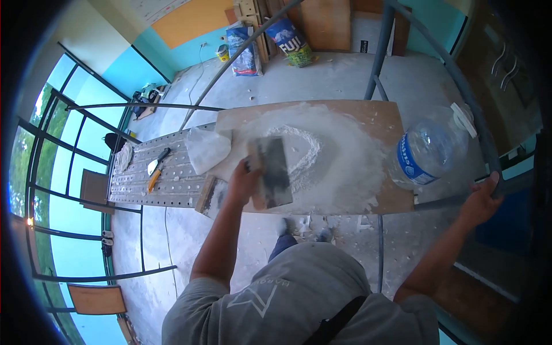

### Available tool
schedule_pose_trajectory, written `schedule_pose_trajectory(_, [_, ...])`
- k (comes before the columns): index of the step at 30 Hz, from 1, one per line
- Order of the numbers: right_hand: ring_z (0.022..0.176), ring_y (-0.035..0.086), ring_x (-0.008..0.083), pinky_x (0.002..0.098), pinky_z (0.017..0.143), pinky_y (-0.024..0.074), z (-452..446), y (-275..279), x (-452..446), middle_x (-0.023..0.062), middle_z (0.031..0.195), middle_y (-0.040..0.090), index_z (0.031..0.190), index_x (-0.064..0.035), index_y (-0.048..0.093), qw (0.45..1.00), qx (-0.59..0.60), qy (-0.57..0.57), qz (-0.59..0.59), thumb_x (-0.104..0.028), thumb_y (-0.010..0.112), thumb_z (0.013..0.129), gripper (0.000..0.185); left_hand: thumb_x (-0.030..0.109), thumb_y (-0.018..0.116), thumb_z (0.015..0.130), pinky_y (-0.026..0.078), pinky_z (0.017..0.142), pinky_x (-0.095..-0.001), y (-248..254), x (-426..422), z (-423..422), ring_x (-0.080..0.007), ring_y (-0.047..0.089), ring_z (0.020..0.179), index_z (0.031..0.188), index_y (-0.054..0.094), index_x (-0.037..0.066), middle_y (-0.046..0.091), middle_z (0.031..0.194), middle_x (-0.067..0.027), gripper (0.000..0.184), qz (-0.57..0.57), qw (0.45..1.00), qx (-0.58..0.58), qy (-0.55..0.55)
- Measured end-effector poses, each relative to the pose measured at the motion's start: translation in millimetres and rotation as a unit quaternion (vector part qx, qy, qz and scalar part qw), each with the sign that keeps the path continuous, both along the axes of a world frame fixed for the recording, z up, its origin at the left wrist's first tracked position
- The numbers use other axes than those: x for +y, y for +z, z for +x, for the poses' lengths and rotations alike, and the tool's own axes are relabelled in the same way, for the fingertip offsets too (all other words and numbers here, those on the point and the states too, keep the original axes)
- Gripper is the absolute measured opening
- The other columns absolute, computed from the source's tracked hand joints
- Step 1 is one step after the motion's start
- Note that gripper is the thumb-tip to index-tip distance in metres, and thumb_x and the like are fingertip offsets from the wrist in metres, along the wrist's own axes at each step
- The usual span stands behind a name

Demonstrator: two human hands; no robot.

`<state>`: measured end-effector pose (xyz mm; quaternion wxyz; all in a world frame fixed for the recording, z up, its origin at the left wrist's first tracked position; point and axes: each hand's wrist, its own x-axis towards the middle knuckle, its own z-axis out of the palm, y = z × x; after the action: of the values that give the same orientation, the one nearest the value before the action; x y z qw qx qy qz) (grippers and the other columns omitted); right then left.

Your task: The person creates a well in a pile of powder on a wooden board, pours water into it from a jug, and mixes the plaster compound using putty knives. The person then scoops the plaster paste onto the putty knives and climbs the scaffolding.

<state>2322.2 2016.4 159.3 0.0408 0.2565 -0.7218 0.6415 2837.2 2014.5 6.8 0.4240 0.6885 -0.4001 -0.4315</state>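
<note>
My left hand [244, 178] is closed on a plastering trowel [275, 172], whose flat rectangular blade is slightly blurred. Beneath it lies a wooden board [368, 123] coated with white dust, bearing a curved ridge of white powder [310, 150]. At the far right my right hand [482, 198] is wrapped around a grey scaffold pole [495, 172]. Between that hand and the board stands a big clear plastic bottle [425, 152] with a blue label, its top cut open. A whitish plastic bag [208, 149] rests at the board's left edge.
The perforated metal scaffold plank [129, 178] extends left, carrying a putty knife [159, 161] and a yellow-handled tool [154, 180]. Scaffold rails [144, 106] cross around me. On the floor behind are a blue sack [244, 52], a FUJI bag [288, 43] and leaning boards [325, 23].
</note>
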Motion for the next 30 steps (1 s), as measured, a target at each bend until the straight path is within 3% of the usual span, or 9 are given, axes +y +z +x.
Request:
schedule_pose_trajectory(3, [0.066,0.056,0.0172,0.0304,0.063,0.0484,-7,-7,-4,0.0095,0.077,0.060,0.110,0.0069,0.059,1.000,0.002,-0.024,-0.009,-0.046,0.066,0.091,0.057,0.010,0.065,0.084,0.054,0.074,-0.0351,-14,47,37,-0.0221,0.065,0.087,0.121,0.056,-0.005,0.066,0.102,-0.0132,0.041,0.056,0.989,0.099,0.099])
schedule_pose_trajectory(6, [0.066,0.054,0.0167,0.0301,0.062,0.0461,-11,-10,-3,0.0080,0.075,0.057,0.105,0.0075,0.060,1.000,-0.004,0.007,-0.024,-0.045,0.064,0.092,0.054,0.011,0.066,0.085,0.054,0.075,-0.0347,-70,77,45,-0.0223,0.065,0.087,0.120,0.056,-0.004,0.065,0.104,-0.0129,0.040,0.045,0.956,0.238,0.168])
schedule_pose_trajectory(9, [0.065,0.052,0.0156,0.0297,0.060,0.0440,-13,-11,-4,0.0075,0.074,0.055,0.101,0.0069,0.061,0.999,0.027,0.000,-0.019,-0.042,0.063,0.094,0.050,0.013,0.066,0.086,0.054,0.074,-0.0347,-75,66,25,-0.0223,0.065,0.087,0.120,0.056,-0.004,0.065,0.104,-0.0134,0.040,0.029,0.953,0.237,0.188])
schedule_pose_trajectory(12, [0.064,0.051,0.0152,0.0300,0.060,0.0425,-9,-9,-4,0.0065,0.074,0.055,0.099,0.0053,0.061,0.999,0.035,0.000,-0.031,-0.041,0.063,0.094,0.047,0.012,0.063,0.089,0.054,0.075,-0.0365,-81,38,20,-0.0227,0.065,0.087,0.122,0.052,-0.003,0.063,0.105,-0.0128,0.038,0.049,0.977,0.136,0.157])
schedule_pose_trajectory(17, [0.064,0.049,0.0132,0.0289,0.061,0.0413,-19,-15,-6,0.0040,0.074,0.055,0.099,0.0033,0.062,0.993,0.039,0.055,-0.097,-0.039,0.064,0.094,0.043,0.014,0.065,0.086,0.051,0.074,-0.0356,-40,18,47,-0.0212,0.063,0.086,0.115,0.056,-0.004,0.065,0.098,-0.0141,0.035,0.014,0.985,0.078,0.155])
schedule_pose_trajectory(21, [0.065,0.049,0.0116,0.0277,0.061,0.0403,-18,-15,-2,0.0035,0.072,0.054,0.100,0.0023,0.060,0.998,0.044,0.017,-0.044,-0.039,0.065,0.093,0.042,0.013,0.063,0.086,0.051,0.076,-0.0371,-69,-11,103,-0.0219,0.063,0.087,0.115,0.059,-0.003,0.065,0.101,-0.0129,0.033,0.060,0.978,0.134,0.151])
schedule_pose_trajectory(24, [0.064,0.049,0.0121,0.0289,0.062,0.0409,-19,-15,-6,0.0036,0.068,0.053,0.097,0.0009,0.059,0.995,0.039,0.032,-0.084,-0.041,0.064,0.093,0.043,0.013,0.063,0.086,0.051,0.076,-0.0367,-83,-42,106,-0.0219,0.063,0.088,0.117,0.058,-0.004,0.065,0.101,-0.0124,0.036,0.033,0.982,0.145,0.116])
schedule_pose_trajectory(27, [0.063,0.050,0.0124,0.0294,0.062,0.0410,3,-3,-6,0.0031,0.066,0.052,0.095,0.0000,0.058,0.997,0.048,-0.013,-0.056,-0.043,0.063,0.093,0.043,0.015,0.064,0.084,0.051,0.079,-0.0388,-78,-74,96,-0.0271,0.065,0.090,0.119,0.056,-0.004,0.066,0.102,-0.0163,0.041,0.057,0.996,0.031,0.053])
schedule_pose_trajectory(30, [0.061,0.050,0.0126,0.0295,0.061,0.0399,-9,-11,-6,0.0026,0.065,0.052,0.094,-0.0004,0.058,0.997,0.053,-0.005,-0.061,-0.042,0.061,0.095,0.042,0.019,0.067,0.080,0.051,0.082,-0.0424,-52,-90,92,-0.0359,0.066,0.097,0.119,0.056,-0.003,0.067,0.104,-0.0228,0.046,-0.009,0.989,-0.142,-0.038])
